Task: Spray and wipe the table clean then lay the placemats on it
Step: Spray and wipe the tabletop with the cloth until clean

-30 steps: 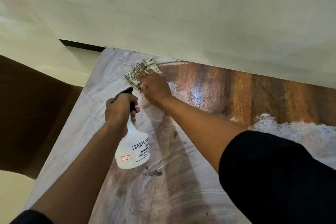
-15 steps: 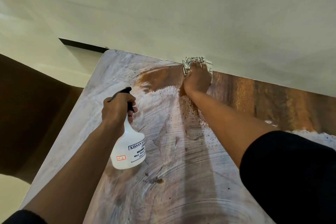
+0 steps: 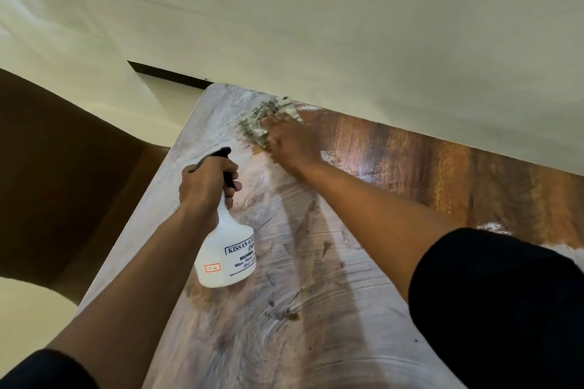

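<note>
The wooden table is streaked with white smears over its left and near parts; the far right strip shows bare glossy wood. My right hand presses a patterned cloth flat on the table near its far left corner, by the wall. My left hand grips the black trigger head of a white spray bottle, held upright just above the table's left side. No placemats are in view.
A pale wall runs along the table's far edge. Left of the table lie a brown floor area and a dark skirting strip.
My right hand swept the cloth right along the far edge, then back left toward the corner. The left hand with the bottle has barely moved.
</note>
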Motion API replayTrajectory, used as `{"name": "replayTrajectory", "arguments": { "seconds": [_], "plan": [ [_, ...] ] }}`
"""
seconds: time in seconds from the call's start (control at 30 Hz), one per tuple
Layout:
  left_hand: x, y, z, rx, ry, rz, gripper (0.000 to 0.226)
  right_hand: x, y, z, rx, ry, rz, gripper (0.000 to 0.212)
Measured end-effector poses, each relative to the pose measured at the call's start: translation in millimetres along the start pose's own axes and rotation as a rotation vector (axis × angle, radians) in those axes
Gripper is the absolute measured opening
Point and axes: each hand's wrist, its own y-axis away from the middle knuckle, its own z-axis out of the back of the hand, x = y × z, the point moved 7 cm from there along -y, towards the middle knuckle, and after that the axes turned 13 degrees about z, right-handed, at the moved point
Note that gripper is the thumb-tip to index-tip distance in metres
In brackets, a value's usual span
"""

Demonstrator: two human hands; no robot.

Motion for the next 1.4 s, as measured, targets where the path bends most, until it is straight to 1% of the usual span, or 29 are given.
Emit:
{"name": "replayTrajectory", "arguments": {
  "seconds": [0.07,0.1,0.17,0.23,0.33,0.4,0.53,0.57,0.63,0.73,0.8,0.87,0.93,1.03,1.1,1.13,1.17,1.23,1.27,1.33,1.4],
  "plan": [
    [-5,-1,3,0.005,0.008,-0.002,0.038,-37,15,21,-0.170,0.027,-0.144,0.040],
    [-8,-1,4,0.001,0.011,-0.007,0.041,-56,24,27,-0.215,0.033,-0.193,0.041],
    [-13,-1,9,-0.013,0.027,-0.013,0.042,-81,38,31,-0.216,0.052,-0.257,0.044],
    [-16,-2,14,-0.035,0.051,-0.008,0.033,-92,45,31,-0.222,0.066,-0.312,0.046],
    [-21,-3,23,-0.069,0.058,-0.021,0.015,-85,37,27,-0.247,0.065,-0.408,0.044],
    [-23,-5,30,-0.060,0.067,-0.027,0.015,-68,25,24,-0.237,0.074,-0.414,0.042],
    [-24,-10,48,-0.094,0.094,-0.005,0.018,-10,-8,7,-0.191,0.002,-0.303,0.044],
    [-23,-12,53,-0.108,0.101,0.005,0.023,8,-18,1,-0.166,-0.021,-0.268,0.045],
    [-21,-15,62,-0.118,0.107,0.005,0.036,46,-38,-16,-0.100,-0.047,-0.155,0.046],
    [-20,-18,70,-0.095,0.086,-0.007,0.039,96,-54,-44,0.016,-0.057,0.074,0.047],
    [-17,-20,72,-0.107,0.056,-0.002,0.040,110,-55,-53,0.092,-0.032,0.208,0.049],
    [-15,-21,69,-0.097,0.044,0.013,0.041,105,-54,-48,0.136,-0.036,0.267,0.048],
    [-17,-20,65,-0.072,0.036,0.022,0.044,83,-54,-35,0.102,-0.041,0.202,0.042],
    [-18,-16,63,-0.046,0.025,0.059,0.049,25,-47,-5,-0.110,0.023,-0.085,0.037],
    [-20,-13,64,-0.025,0.035,0.065,0.050,-13,-33,8,-0.214,0.044,-0.272,0.037],
    [-22,-10,64,-0.010,0.044,0.070,0.046,-25,-28,12,-0.244,0.063,-0.334,0.037],
    [-24,-8,65,0.007,0.044,0.075,0.037,-33,-25,13,-0.266,0.084,-0.380,0.038],
    [-28,-5,66,0.031,0.032,0.082,0.018,-36,-25,7,-0.292,0.114,-0.472,0.041],
    [-28,-4,67,0.033,0.024,0.081,0.013,-33,-26,3,-0.301,0.112,-0.520,0.042],
    [-29,-3,71,0.023,0.019,0.075,0.009,-17,-35,-4,-0.317,0.093,-0.545,0.042],
    [-27,-3,74,0.013,0.023,0.075,0.009,13,-48,-9,-0.307,0.051,-0.436,0.041]
  ]
}}
